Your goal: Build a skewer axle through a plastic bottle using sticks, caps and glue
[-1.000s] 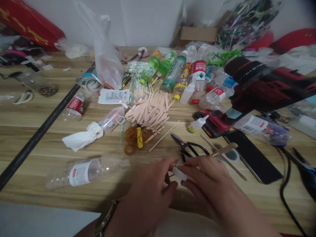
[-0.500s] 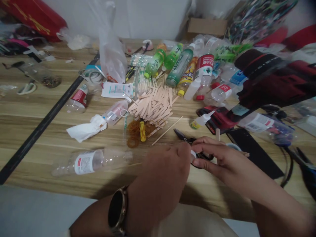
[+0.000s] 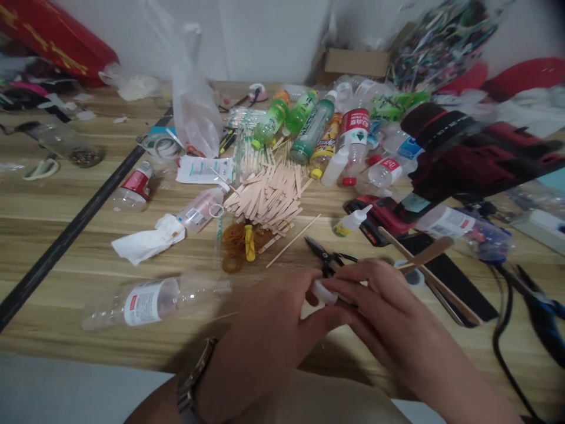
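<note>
Close to the table's front edge, my two hands meet over a small white piece that looks like a bottle cap (image 3: 324, 292). My left hand (image 3: 282, 330), with a watch on its wrist, pinches it from the left. The fingers of my right hand (image 3: 379, 306) close on its other side. Two crossed flat wooden sticks (image 3: 427, 254) show just behind my right hand; how they join what I hold is hidden. Black-handled scissors (image 3: 324, 254) lie just beyond my fingers, partly covered. A small glue bottle (image 3: 352, 222) is farther back.
A heap of wooden craft sticks (image 3: 267, 197) lies mid-table, with rubber bands (image 3: 233, 241) in front. An empty plastic bottle (image 3: 145, 303) lies at left. Several drink bottles (image 3: 313, 129) stand behind. A red-black power drill (image 3: 459, 153) and pliers (image 3: 541, 312) are at right.
My left hand has turned, showing the white cap more clearly between both hands. The crossed sticks have swung round and show more behind my right hand. The view has shifted slightly.
</note>
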`<state>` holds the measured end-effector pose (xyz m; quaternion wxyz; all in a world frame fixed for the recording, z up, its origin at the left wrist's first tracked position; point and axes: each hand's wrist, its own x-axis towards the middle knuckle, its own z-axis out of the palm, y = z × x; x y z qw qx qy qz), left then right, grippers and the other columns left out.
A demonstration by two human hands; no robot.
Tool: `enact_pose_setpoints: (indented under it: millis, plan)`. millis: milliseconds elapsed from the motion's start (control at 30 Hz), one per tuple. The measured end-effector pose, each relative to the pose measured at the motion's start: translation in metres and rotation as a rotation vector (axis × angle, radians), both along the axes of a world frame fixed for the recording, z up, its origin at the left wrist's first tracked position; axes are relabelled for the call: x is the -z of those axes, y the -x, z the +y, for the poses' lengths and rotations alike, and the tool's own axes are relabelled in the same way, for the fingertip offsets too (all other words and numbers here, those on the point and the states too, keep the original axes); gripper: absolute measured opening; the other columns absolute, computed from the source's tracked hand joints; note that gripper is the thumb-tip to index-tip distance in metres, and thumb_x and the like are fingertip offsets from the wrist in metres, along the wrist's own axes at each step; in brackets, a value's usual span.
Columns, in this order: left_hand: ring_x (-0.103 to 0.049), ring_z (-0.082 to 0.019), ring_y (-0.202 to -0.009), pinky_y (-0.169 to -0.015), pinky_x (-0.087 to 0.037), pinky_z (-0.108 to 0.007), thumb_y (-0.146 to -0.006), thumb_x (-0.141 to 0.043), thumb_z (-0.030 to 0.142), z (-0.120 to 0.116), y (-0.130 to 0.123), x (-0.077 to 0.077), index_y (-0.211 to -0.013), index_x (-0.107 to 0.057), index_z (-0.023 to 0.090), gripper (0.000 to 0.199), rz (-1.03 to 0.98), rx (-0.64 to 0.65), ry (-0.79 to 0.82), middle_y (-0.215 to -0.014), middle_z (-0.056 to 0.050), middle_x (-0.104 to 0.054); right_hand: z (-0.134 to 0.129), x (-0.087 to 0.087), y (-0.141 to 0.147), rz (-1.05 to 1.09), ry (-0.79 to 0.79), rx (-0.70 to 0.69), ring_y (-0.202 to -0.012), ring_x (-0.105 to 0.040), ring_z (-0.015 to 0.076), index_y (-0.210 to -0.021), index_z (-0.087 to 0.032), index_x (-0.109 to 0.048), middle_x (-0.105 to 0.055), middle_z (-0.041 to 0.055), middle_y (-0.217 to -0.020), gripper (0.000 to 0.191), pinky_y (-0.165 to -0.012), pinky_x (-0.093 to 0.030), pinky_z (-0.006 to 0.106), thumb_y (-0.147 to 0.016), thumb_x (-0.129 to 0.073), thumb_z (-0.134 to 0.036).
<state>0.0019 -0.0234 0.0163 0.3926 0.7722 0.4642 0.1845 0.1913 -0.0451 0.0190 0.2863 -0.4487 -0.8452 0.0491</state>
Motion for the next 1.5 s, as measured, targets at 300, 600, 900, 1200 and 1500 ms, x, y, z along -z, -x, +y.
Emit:
enact_pose_setpoints:
  millis: [300,600,900,1200,1500]
  plan:
    - [-0.051,-0.015,-0.064,-0.066,-0.041,-0.028,-0.087,-0.066,0.024,-0.007,0.006,0.012,-0.106,-0.071,0.025,0.019,-0.095,-0.094,0.234,-0.078,0.004,-0.065,-0.014,0.019,-0.006,-0.112,0.138,-0.054,-0.104,-0.067,0.0201,-0.126,-0.016,-0.059,-0.065,0.0126,-0.112,0.027,-0.086,-0.058,0.029,-0.103,-0.047,-0.022]
    - [-0.049,-0.017,-0.064,-0.066,-0.041,-0.031,-0.079,-0.073,0.027,-0.006,0.007,0.020,-0.113,-0.071,0.026,0.035,-0.005,-0.106,0.256,-0.076,0.003,-0.062,-0.015,0.016,-0.008,-0.085,0.149,-0.040,-0.090,-0.066,0.0198,-0.109,-0.018,-0.066,-0.069,0.0074,-0.098,0.027,-0.080,-0.053,0.032,-0.104,-0.039,-0.020]
    - [-0.057,-0.020,-0.069,-0.081,-0.049,-0.038,-0.082,-0.066,0.025,-0.007,0.007,0.022,-0.115,-0.070,0.023,0.034,0.055,-0.058,0.169,-0.074,0.001,-0.064,-0.012,0.015,-0.010,-0.088,0.094,-0.013,-0.092,-0.070,0.0190,-0.114,-0.018,-0.063,-0.071,0.0084,-0.102,0.026,-0.078,-0.057,0.031,-0.105,-0.039,-0.024]
    - [-0.069,-0.025,-0.082,-0.077,-0.054,-0.040,-0.081,-0.062,0.022,-0.009,0.017,0.022,-0.111,-0.067,0.021,0.031,0.172,-0.047,0.035,-0.091,-0.004,-0.074,-0.010,0.011,-0.017,-0.182,0.054,-0.041,-0.086,-0.072,0.0205,-0.111,-0.018,-0.064,-0.073,0.0088,-0.098,0.033,-0.067,-0.059,0.030,-0.102,-0.033,-0.013]
    - [-0.073,-0.028,-0.089,-0.073,-0.060,-0.039,-0.088,-0.053,0.027,-0.018,0.083,0.024,-0.104,-0.063,0.023,0.019,0.411,-0.066,-0.381,-0.100,-0.008,-0.075,0.001,0.028,-0.054,-0.159,0.060,0.121,-0.083,-0.073,0.0223,-0.105,-0.019,-0.065,-0.071,0.0104,-0.096,0.025,-0.068,-0.059,0.032,-0.097,-0.042,-0.013]
